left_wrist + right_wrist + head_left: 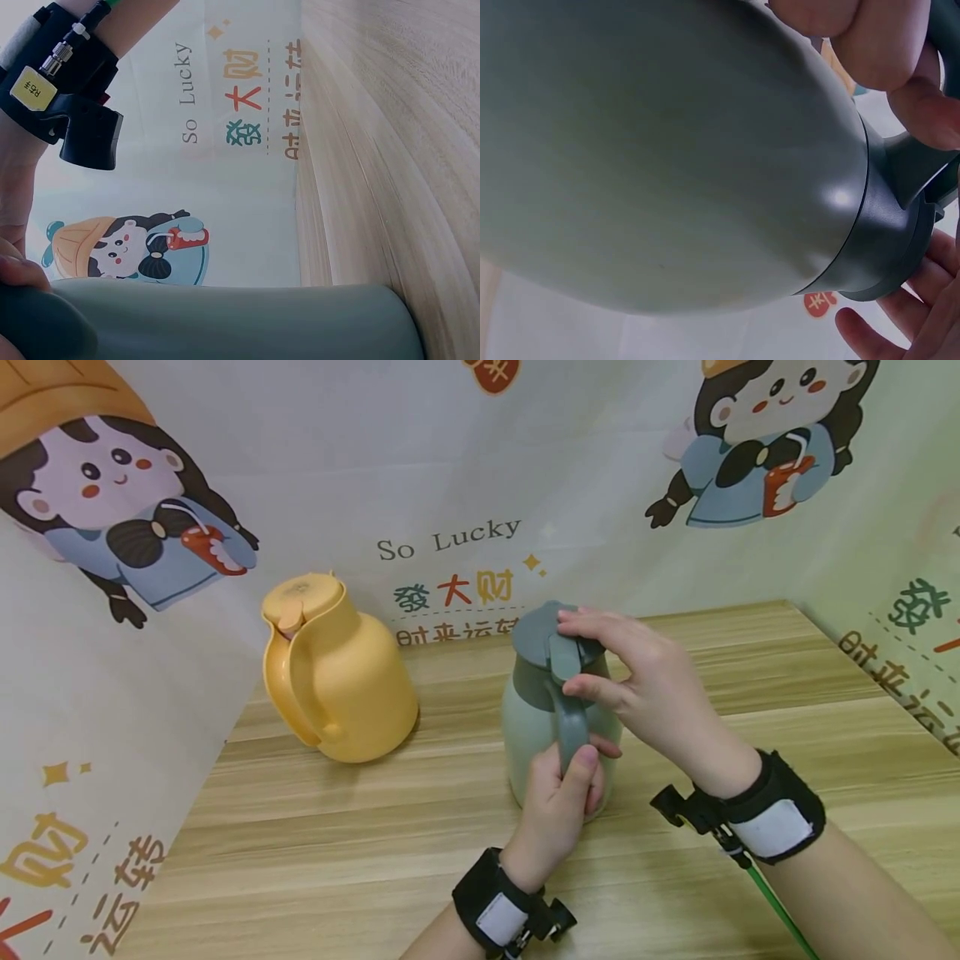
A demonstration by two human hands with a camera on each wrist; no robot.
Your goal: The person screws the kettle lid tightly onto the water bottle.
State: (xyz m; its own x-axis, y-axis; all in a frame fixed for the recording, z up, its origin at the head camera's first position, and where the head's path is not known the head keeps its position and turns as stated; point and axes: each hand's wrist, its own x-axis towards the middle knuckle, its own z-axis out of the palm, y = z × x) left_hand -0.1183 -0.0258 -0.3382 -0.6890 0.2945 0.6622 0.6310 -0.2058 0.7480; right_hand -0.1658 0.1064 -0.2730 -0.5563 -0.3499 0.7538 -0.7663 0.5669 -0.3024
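Note:
A pale green vacuum jug (521,731) with a darker green collar and lid (534,639) stands upright on the table, its handle (573,722) facing me. My left hand (551,806) grips the lower part of that handle. Around the right side of the lid sits my right hand (652,685), with fingers over the top and the thumb by the lever (564,658). The right wrist view shows the jug body (667,165) close up, with the right hand (930,307) beside the lid. Part of the lid is hidden behind the right hand.
A yellow jug (360,685) with its lid on stands to the left on the wooden table (300,852). Behind and at the sides hangs a printed white backdrop (315,468). Each wrist wears a black strap with a small camera; a green cable (780,910) runs from the right one.

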